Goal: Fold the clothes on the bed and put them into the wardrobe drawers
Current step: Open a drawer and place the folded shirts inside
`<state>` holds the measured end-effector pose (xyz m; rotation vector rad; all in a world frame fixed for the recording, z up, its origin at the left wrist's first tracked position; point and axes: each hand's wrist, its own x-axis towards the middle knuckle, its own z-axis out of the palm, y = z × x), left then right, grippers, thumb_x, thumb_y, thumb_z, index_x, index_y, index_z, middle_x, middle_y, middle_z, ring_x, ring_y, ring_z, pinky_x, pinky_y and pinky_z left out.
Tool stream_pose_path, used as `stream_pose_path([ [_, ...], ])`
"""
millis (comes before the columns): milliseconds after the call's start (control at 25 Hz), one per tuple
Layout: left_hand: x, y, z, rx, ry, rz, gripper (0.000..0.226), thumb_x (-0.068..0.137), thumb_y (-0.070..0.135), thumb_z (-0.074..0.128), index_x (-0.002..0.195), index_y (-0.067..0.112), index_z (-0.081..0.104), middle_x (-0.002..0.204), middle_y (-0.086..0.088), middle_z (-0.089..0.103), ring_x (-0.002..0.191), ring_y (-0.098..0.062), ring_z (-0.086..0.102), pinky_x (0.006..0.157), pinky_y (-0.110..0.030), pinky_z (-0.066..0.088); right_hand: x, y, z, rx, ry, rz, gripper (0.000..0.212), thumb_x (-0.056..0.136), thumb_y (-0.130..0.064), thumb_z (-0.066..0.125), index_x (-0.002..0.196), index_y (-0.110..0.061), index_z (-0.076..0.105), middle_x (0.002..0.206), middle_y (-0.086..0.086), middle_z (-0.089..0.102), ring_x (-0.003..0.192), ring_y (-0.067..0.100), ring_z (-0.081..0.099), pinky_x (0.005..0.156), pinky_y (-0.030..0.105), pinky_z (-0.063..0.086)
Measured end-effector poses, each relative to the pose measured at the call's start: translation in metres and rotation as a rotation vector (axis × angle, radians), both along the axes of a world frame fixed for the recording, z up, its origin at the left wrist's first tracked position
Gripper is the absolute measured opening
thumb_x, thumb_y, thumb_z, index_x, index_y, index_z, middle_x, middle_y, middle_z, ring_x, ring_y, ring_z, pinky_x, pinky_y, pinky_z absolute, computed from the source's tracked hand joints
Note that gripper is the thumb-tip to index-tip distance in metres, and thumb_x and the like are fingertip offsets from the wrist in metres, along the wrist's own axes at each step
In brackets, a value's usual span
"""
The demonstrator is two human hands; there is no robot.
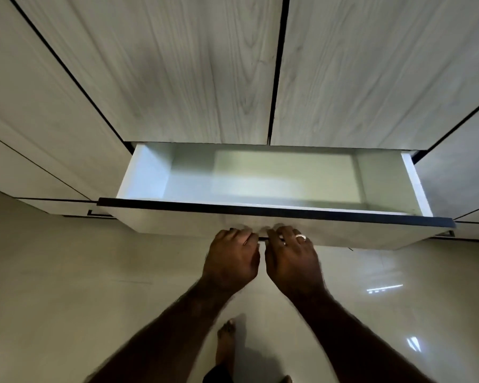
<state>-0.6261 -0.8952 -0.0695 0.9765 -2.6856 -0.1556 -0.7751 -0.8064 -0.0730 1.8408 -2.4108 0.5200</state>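
The wardrobe drawer point(274, 183) stands pulled out below the two tall wardrobe doors point(177, 73), and its pale inside shows no clothes, only a lighter rectangular patch on the right of the floor that may be a liner or a reflection. Both hands sit side by side at the near, lower edge of the drawer front: the left hand point(233, 258) and the right hand point(292, 258) each curl their fingers over the dark handle bar point(263, 239) there, nearly touching one another. A ring shows on the right hand. The clothes and the bed lie outside the view, so whether any folding is done cannot be told. Judging from the bare drawer, nothing is stored here so far; the putting away seems wholly ahead. A bare foot point(226, 341) stands on the glossy floor point(67, 272) below.
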Motion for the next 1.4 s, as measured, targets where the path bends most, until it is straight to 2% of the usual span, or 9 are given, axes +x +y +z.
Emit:
stream_pose_path([
  [40, 0.004, 0.005, 0.009, -0.069, 0.076, -0.01, 0.029, 0.094, 0.026, 0.061, 0.116, 0.012, 0.074, 0.114, -0.007, 0.072, 0.102, -0.032, 0.066, 0.087, -0.043, 0.05, 0.002, 0.007, 0.01, -0.108, 0.004, -0.014, 0.03, 0.099, -0.024, 0.056, 0.12, -0.012, 0.074, 0.119, 0.013, 0.068, 0.105, 0.037, 0.063, 0.089, 0.047, 0.049],
  [120, 0.013, 0.005, 0.022, -0.203, 0.183, 0.035, 0.028, 0.097, 0.025, 0.064, 0.119, 0.01, 0.074, 0.117, -0.011, 0.069, 0.106, -0.034, 0.062, 0.088, -0.045, 0.047, 0.002, 0.012, 0.027, -0.272, 0.016, -0.045, 0.024, 0.098, -0.022, 0.061, 0.114, -0.011, 0.075, 0.114, 0.014, 0.067, 0.106, 0.037, 0.061, 0.09, 0.049, 0.046],
  [280, 0.047, 0.019, 0.012, -0.21, 0.225, 0.099, 0.037, 0.103, 0.024, 0.063, 0.133, 0.004, 0.069, 0.136, -0.015, 0.068, 0.13, -0.035, 0.06, 0.108, -0.051, 0.045, 0.009, 0.033, 0.019, -0.292, -0.014, 0.018, 0.035, 0.098, -0.02, 0.067, 0.13, -0.006, 0.071, 0.131, 0.014, 0.067, 0.124, 0.035, 0.06, 0.11, 0.053, 0.041],
  [360, 0.053, 0.023, 0.005, -0.224, 0.193, 0.06, 0.036, 0.105, 0.021, 0.06, 0.134, 0.003, 0.069, 0.138, -0.014, 0.068, 0.133, -0.033, 0.06, 0.113, -0.05, 0.044, 0.007, 0.039, 0.012, -0.303, -0.016, 0.031, 0.035, 0.096, -0.015, 0.068, 0.129, -0.006, 0.072, 0.129, 0.013, 0.068, 0.121, 0.035, 0.062, 0.11, 0.053, 0.041],
  [520, 0.062, 0.025, 0.013, -0.194, 0.163, 0.05, 0.027, 0.101, 0.017, 0.066, 0.123, 0.007, 0.076, 0.125, -0.009, 0.075, 0.118, -0.03, 0.069, 0.101, -0.045, 0.053, 0.015, 0.042, 0.015, -0.271, -0.006, -0.011, 0.028, 0.09, -0.008, 0.066, 0.116, -0.012, 0.076, 0.113, 0.006, 0.071, 0.102, 0.033, 0.065, 0.099, 0.047, 0.041],
  [880, 0.098, 0.081, 0.044, -0.087, 0.02, 0.014, 0.024, 0.084, 0.014, 0.076, 0.107, 0.009, 0.08, 0.105, -0.008, 0.079, 0.094, -0.028, 0.074, 0.082, -0.038, 0.06, 0.057, 0.1, 0.036, -0.127, 0.04, 0.023, 0.032, 0.081, -0.008, 0.061, 0.108, -0.011, 0.077, 0.098, 0.007, 0.07, 0.086, 0.034, 0.063, 0.086, 0.044, 0.043],
  [1120, 0.106, 0.105, 0.069, -0.055, -0.086, -0.033, 0.012, 0.081, 0.016, 0.07, 0.091, 0.014, 0.078, 0.083, -0.002, 0.072, 0.072, -0.027, 0.065, 0.064, -0.033, 0.049, 0.066, 0.133, 0.056, -0.015, 0.047, 0.057, 0.035, 0.08, -0.015, 0.05, 0.105, -0.013, 0.076, 0.094, 0.006, 0.068, 0.083, 0.032, 0.062, 0.08, 0.042, 0.042],
  [1200, 0.108, 0.111, 0.077, -0.024, -0.125, -0.037, 0.01, 0.082, 0.019, 0.066, 0.083, 0.016, 0.076, 0.077, -0.001, 0.068, 0.067, -0.027, 0.063, 0.061, -0.032, 0.046, 0.068, 0.142, 0.059, 0.021, 0.037, 0.06, 0.032, 0.08, -0.015, 0.054, 0.104, -0.013, 0.075, 0.094, 0.006, 0.069, 0.083, 0.032, 0.062, 0.08, 0.042, 0.042],
  [1400, 0.124, 0.137, 0.097, 0.087, -0.291, -0.043, 0.009, 0.074, 0.023, 0.081, 0.071, 0.018, 0.075, 0.067, 0.001, 0.064, 0.06, -0.025, 0.061, 0.055, -0.028, 0.042, 0.088, 0.168, 0.064, 0.139, -0.011, 0.051, 0.019, 0.079, -0.015, 0.07, 0.098, -0.018, 0.074, 0.093, 0.003, 0.068, 0.083, 0.03, 0.062, 0.077, 0.04, 0.041],
])
